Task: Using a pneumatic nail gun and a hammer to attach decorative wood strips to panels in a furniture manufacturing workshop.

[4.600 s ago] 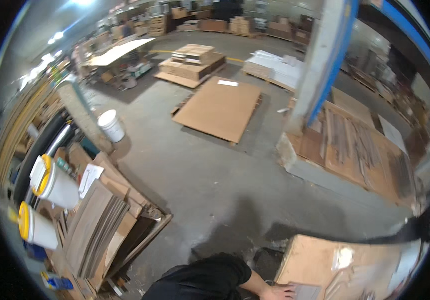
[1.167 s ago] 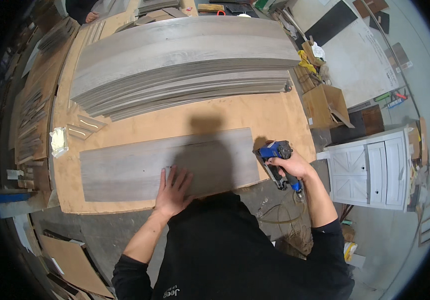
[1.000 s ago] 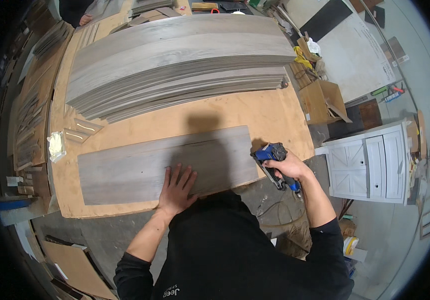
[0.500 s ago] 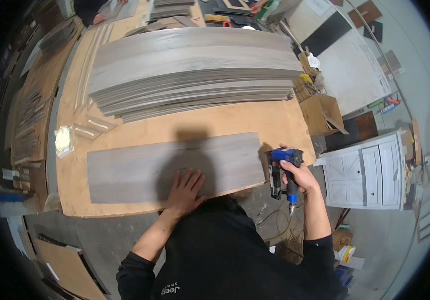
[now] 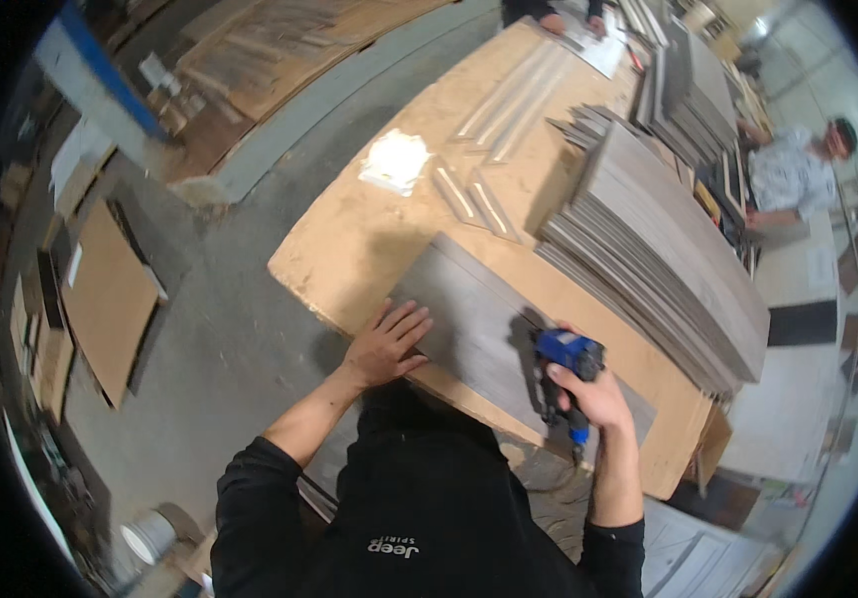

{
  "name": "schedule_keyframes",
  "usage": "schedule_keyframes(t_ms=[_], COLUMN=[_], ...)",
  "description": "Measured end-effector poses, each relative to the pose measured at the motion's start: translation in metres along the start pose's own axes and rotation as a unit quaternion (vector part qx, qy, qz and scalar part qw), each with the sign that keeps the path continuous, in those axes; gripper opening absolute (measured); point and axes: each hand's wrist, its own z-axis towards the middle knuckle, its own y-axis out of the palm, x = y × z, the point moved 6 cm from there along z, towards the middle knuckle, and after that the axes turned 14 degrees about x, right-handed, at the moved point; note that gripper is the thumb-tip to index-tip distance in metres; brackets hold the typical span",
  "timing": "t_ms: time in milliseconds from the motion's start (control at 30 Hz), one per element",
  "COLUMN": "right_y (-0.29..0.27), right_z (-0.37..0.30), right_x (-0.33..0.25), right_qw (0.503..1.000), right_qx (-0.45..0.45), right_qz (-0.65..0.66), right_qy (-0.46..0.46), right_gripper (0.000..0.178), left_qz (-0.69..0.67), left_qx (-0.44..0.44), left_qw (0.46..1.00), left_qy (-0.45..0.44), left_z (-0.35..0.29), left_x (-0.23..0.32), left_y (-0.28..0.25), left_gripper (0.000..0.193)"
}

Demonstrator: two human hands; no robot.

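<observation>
Grey wood grain, smooth and matt, along a flat rectangular board (image 5: 474,309) in the head view, near the front of a pale wooden tabletop (image 5: 329,244) with a worn, rounded left corner. Blue and black casing, blocky at the head, on a nail gun (image 5: 571,349) above the right-hand part of the board. Thin layered edges, the same grey, in a tall stack of boards (image 5: 668,249) beyond; slim strips (image 5: 502,97) with light stripes and two short pieces (image 5: 459,194) farther left, near a glossy white object (image 5: 393,162) too bright to make out.

Long axis of the board from upper left to lower right, roughly parallel to the stack. Head of the nail gun on the far side, handle back toward the body; contact between nose and board impossible to tell.

Left hand (image 5: 386,349) across the near-left corner of the board, fingers moderately spread, laid over the surface. Right hand (image 5: 593,396) around the nail gun's handle, fingers wrapped and partly hidden.

Narrow wooden margin between the board's near edge and the tabletop's edge. Wider room left of the board, plus a band of exposed wood between board and stack. Grey floor (image 5: 210,349) past the left edge.
</observation>
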Motion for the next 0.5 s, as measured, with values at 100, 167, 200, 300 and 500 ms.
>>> schedule_keyframes(t_ms=[100, 167, 200, 300, 500], right_y=[0.094, 0.144, 0.165, 0.196, 0.213], right_z=[0.039, 0.06, 0.071, 0.098, 0.093], right_x=[-0.047, -0.062, -0.064, -0.051, -0.06], right_qw=[0.994, 0.984, 0.981, 0.973, 0.978], right_qx=[-0.097, -0.156, -0.159, -0.162, -0.147], right_qz=[-0.037, -0.081, -0.109, -0.166, -0.144], right_qy=[-0.017, -0.028, -0.021, 0.002, 0.016], right_gripper=[0.059, 0.058, 0.057, 0.054, 0.029], left_qz=[-0.019, -0.074, -0.084, -0.072, -0.065], left_qx=[0.046, 0.09, 0.115, 0.13, 0.141], left_qw=[0.998, 0.993, 0.989, 0.988, 0.987], left_qy=[-0.026, -0.035, -0.031, -0.036, -0.047], left_z=[-0.009, -0.014, -0.017, -0.016, -0.019], left_x=[-0.009, -0.013, -0.016, -0.014, -0.016], left_y=[-0.007, -0.004, -0.003, -0.013, -0.016], left_gripper=[0.067, 0.067, 0.063, 0.055, 0.05])
